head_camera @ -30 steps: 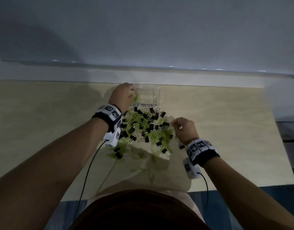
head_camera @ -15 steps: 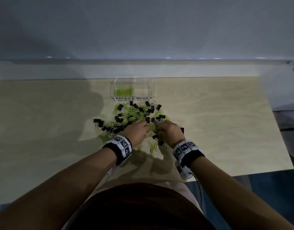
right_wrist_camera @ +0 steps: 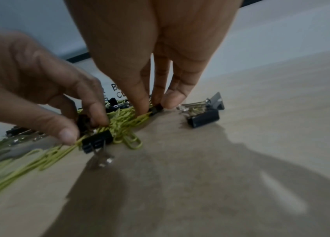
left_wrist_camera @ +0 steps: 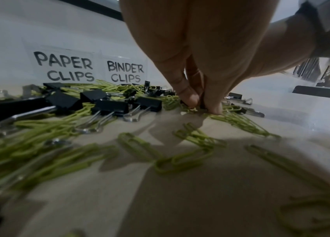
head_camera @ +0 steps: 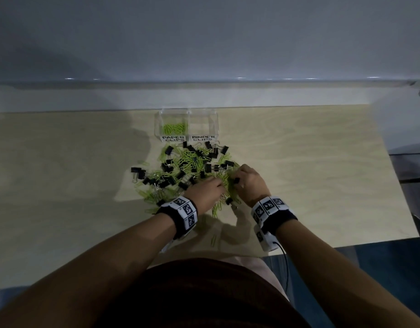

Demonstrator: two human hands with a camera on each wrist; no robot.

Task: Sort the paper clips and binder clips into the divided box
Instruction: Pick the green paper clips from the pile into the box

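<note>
Green paper clips (head_camera: pixel 190 162): light, springy, tangle; black binder clips (head_camera: pixel 206 166) stiff, take by body. Near divided box (head_camera: pixel 188 125), left hand (head_camera: pixel 205 192) & right hand (head_camera: pixel 250 179) each pinch, prob. binder clips.

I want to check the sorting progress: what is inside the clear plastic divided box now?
The clear plastic divided box holds a small heap of green paper clips in the compartment labelled PAPER CLIPS. The BINDER CLIPS compartment looks empty, though its white label covers the lowest front part.
</note>
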